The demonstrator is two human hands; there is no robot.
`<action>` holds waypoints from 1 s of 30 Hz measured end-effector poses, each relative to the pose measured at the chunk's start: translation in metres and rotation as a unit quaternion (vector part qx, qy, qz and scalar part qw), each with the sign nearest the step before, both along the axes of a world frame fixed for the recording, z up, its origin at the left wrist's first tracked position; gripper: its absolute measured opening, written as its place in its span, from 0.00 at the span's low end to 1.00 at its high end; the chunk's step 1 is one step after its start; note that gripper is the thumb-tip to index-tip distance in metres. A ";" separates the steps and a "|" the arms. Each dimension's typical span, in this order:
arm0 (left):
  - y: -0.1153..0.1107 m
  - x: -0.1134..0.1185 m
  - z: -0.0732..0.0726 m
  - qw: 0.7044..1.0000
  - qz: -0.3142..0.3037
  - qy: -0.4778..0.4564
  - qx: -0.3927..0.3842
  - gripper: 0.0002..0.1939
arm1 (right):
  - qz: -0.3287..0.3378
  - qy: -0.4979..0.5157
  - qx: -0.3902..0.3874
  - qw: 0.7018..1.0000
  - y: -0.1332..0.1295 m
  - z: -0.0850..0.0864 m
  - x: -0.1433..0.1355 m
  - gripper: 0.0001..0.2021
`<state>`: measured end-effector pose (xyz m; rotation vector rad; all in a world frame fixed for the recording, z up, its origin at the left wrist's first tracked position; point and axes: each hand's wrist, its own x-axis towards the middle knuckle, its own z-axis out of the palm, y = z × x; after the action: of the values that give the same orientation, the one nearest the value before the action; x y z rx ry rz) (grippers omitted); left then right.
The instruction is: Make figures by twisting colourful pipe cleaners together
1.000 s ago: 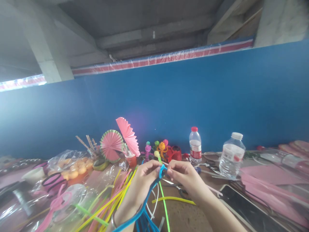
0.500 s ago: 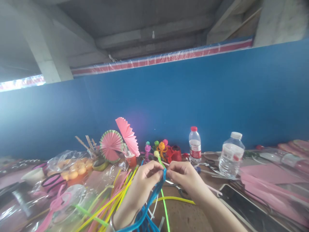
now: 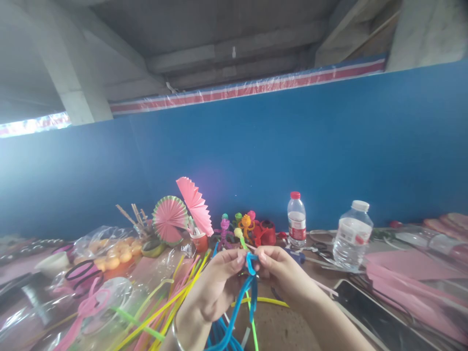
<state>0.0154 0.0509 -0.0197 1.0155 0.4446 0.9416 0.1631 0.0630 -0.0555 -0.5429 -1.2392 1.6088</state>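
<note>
Both hands pinch a blue pipe cleaner (image 3: 251, 264) that is bent into a small loop between them, its ends hanging below. My left hand (image 3: 214, 280) grips the loop's left side with thumb and fingers. On the other side, my right hand (image 3: 283, 273) holds it by the fingertips. More blue pipe cleaners (image 3: 219, 336) lie below my left wrist. A light green pipe cleaner (image 3: 255, 331) runs behind the loop, and a pale yellow ball (image 3: 238, 233) shows just beyond the hands. Small coloured pipe cleaner figures (image 3: 246, 223) stand behind it.
Yellow, pink and green pipe cleaners (image 3: 179, 297) spread at the left beside plastic bags. Pink paper fans (image 3: 170, 219) stand in a red cup (image 3: 199, 241). Two water bottles (image 3: 296, 219) stand at the back right. A dark phone-like slab (image 3: 373, 312) lies front right, near pink paper (image 3: 409, 265).
The blue pipe cleaner, upright and narrow before, now forms a visible loop with its ends hanging lower. My hands have turned slightly, and the fingers have shifted around it.
</note>
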 end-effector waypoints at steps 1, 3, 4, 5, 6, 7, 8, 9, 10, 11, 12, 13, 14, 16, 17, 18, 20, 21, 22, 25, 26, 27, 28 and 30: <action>0.000 0.000 0.001 1.000 -0.010 -0.003 0.007 0.07 | 0.008 0.003 0.000 1.000 0.000 -0.001 -0.001 0.17; 0.000 0.001 0.002 1.000 -0.015 -0.003 0.017 0.07 | 0.014 0.005 0.005 1.000 0.001 -0.002 -0.001 0.18; 0.000 0.001 0.002 1.000 -0.014 -0.003 0.021 0.07 | 0.013 0.007 0.009 1.000 0.001 -0.002 -0.002 0.18; 0.000 0.001 0.001 1.000 -0.013 -0.001 0.022 0.08 | 0.009 0.009 0.011 1.000 0.001 -0.003 -0.002 0.18; 0.001 0.001 0.001 1.000 -0.011 0.003 0.022 0.08 | 0.004 0.012 0.012 1.000 0.001 -0.003 -0.003 0.18; 0.002 0.001 0.000 1.000 -0.010 0.008 0.020 0.08 | 0.001 0.015 0.012 1.000 0.001 -0.003 -0.003 0.18; 0.002 0.001 -0.001 1.000 -0.010 0.013 0.019 0.08 | -0.001 0.018 0.011 1.000 0.001 -0.003 -0.003 0.17; 0.003 0.001 -0.001 1.000 -0.009 0.016 0.018 0.08 | -0.003 0.023 0.010 1.000 0.001 -0.003 -0.004 0.17; 0.003 0.001 -0.002 1.000 -0.005 0.015 0.019 0.07 | -0.007 0.030 0.007 1.000 0.001 -0.003 -0.004 0.17; 0.004 0.001 -0.003 1.000 0.002 0.011 0.019 0.08 | -0.013 0.037 0.001 0.999 0.001 -0.002 -0.005 0.17; 0.004 0.002 -0.003 1.000 0.008 0.006 0.020 0.08 | -0.021 0.046 -0.008 0.999 0.001 -0.002 -0.005 0.17; 0.004 0.002 -0.003 1.000 0.014 0.001 0.019 0.08 | -0.030 0.055 -0.019 0.998 0.001 -0.001 -0.005 0.17; 0.004 0.002 -0.004 1.000 0.020 -0.002 0.019 0.08 | -0.039 0.064 -0.031 0.997 0.001 0.000 -0.006 0.17; 0.004 0.001 -0.004 1.000 0.022 0.002 0.020 0.07 | -0.048 0.082 -0.047 0.994 0.001 0.001 -0.006 0.16; 0.004 0.001 -0.004 1.000 0.020 0.007 0.023 0.06 | -0.048 0.092 -0.050 0.993 0.001 0.002 -0.006 0.15; 0.004 0.000 -0.004 0.999 0.019 0.011 0.026 0.05 | -0.044 0.100 -0.051 0.993 0.000 0.003 -0.006 0.15; 0.004 -0.001 -0.004 0.999 0.015 0.018 0.028 0.04 | -0.029 0.103 -0.059 0.992 -0.001 0.005 -0.005 0.15; 0.004 -0.002 -0.005 0.999 0.012 0.020 0.026 0.04 | -0.020 0.099 -0.067 0.993 -0.002 0.006 -0.004 0.15; 0.004 -0.002 -0.005 0.999 0.009 0.021 0.023 0.04 | -0.012 0.092 -0.076 0.993 -0.003 0.008 -0.004 0.15; 0.005 -0.002 -0.006 1.000 -0.005 0.016 0.007 0.05 | -0.003 0.092 -0.091 0.992 -0.005 0.010 -0.002 0.13; 0.005 -0.002 -0.006 1.000 -0.009 0.011 0.005 0.06 | -0.004 0.097 -0.092 0.991 -0.005 0.010 -0.002 0.13; 0.006 -0.002 -0.006 1.000 -0.009 0.008 0.004 0.07 | -0.002 0.103 -0.092 0.990 -0.006 0.010 -0.002 0.13; 0.006 -0.002 -0.006 1.000 -0.006 0.006 0.002 0.08 | 0.000 0.106 -0.092 0.990 -0.006 0.011 -0.002 0.13; 0.007 -0.002 -0.006 1.000 0.001 0.007 -0.005 0.08 | 0.007 0.110 -0.095 0.989 -0.005 0.011 -0.002 0.12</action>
<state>0.0135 0.0577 -0.0259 1.0131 0.4604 0.9333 0.1615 0.0576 -0.0446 -0.4591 -0.9344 1.7589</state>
